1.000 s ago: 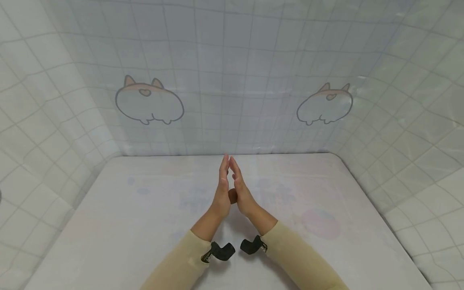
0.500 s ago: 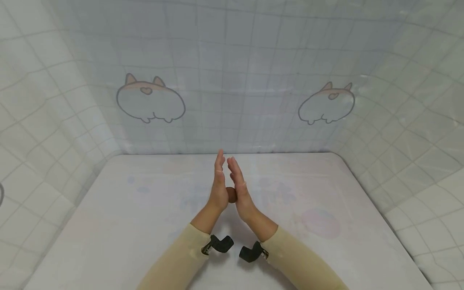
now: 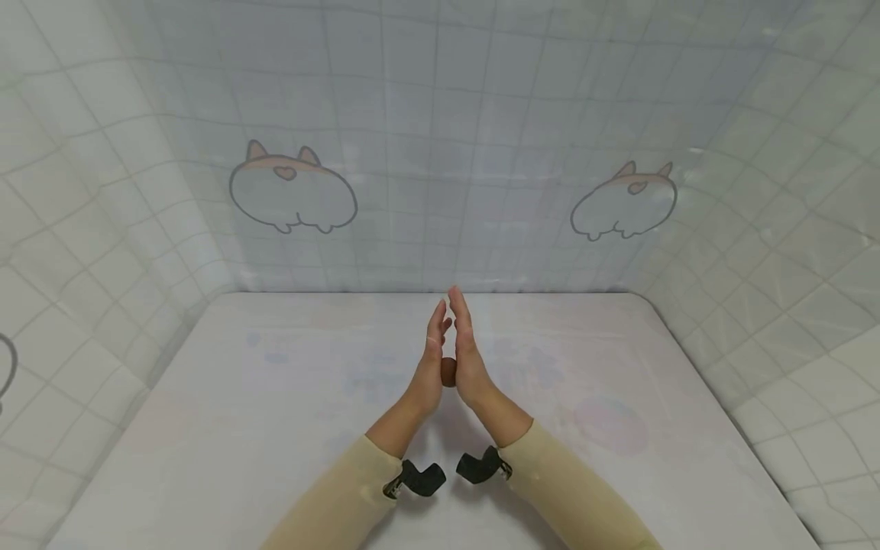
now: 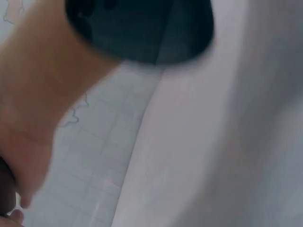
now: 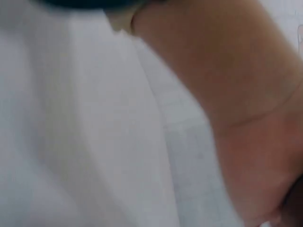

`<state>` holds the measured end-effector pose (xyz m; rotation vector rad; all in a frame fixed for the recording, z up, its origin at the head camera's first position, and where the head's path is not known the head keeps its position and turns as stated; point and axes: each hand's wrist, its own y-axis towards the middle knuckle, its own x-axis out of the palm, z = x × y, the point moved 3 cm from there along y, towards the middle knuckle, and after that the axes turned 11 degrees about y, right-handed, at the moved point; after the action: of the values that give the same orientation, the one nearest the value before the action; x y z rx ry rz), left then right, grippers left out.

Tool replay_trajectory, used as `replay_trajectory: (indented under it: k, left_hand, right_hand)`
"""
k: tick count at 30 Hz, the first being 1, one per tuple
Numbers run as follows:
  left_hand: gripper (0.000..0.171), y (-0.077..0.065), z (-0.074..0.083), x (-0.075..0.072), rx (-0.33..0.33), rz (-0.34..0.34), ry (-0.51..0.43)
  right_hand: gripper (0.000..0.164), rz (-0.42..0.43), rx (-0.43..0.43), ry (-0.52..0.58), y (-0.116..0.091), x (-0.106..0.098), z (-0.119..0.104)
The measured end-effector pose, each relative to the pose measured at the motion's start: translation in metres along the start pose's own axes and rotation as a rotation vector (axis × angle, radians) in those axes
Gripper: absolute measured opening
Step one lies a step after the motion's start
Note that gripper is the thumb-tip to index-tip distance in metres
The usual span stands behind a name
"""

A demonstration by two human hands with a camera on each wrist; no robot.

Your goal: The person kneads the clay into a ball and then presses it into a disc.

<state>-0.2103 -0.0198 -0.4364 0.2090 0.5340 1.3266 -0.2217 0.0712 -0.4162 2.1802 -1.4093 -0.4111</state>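
In the head view, a small brown ball (image 3: pixel 448 372), dull like clay or dough, sits between my two palms near their heels. My left hand (image 3: pixel 429 367) presses it from the left, fingers straight and pointing away from me. From the right, the flat palm of my right hand (image 3: pixel 470 363) presses against it, with fingertips reaching a little farther forward than the left ones. At the lower left corner of the left wrist view, the dark side of the ball (image 4: pixel 6 189) shows beside the palm. A dark edge of it (image 5: pixel 294 203) appears at the right wrist view's lower right.
A pale table (image 3: pixel 275 412) with faint printed patches lies beneath the hands. Behind it hangs a white gridded curtain (image 3: pixel 440 191) with two cartoon animal drawings, and similar sheets flank both sides. Black wrist-worn mounts (image 3: pixel 424 480) stick out from the cream sleeves (image 3: pixel 344 496).
My palms have slid against each other: half a second ago the left fingertips led, now the right ones do. The ball stays between them, slightly farther right in view.
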Motion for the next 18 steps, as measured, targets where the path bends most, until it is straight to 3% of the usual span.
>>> replay_trajectory:
  k: [12,15,18]
  left_hand:
    - [0.094,0.002,0.010,-0.007,0.162,0.149,0.008]
    - [0.097,0.007,0.014,-0.012,0.194,0.177,-0.041]
    - [0.099,0.011,0.017,-0.015,0.196,0.199,-0.068]
  right_hand:
    - [0.095,-0.046,0.246,0.038,0.001,-0.001,0.027]
    - [0.094,-0.055,0.245,0.027,-0.001,0.000,0.027]
    - [0.093,-0.092,0.150,-0.005,-0.003,0.002,0.024]
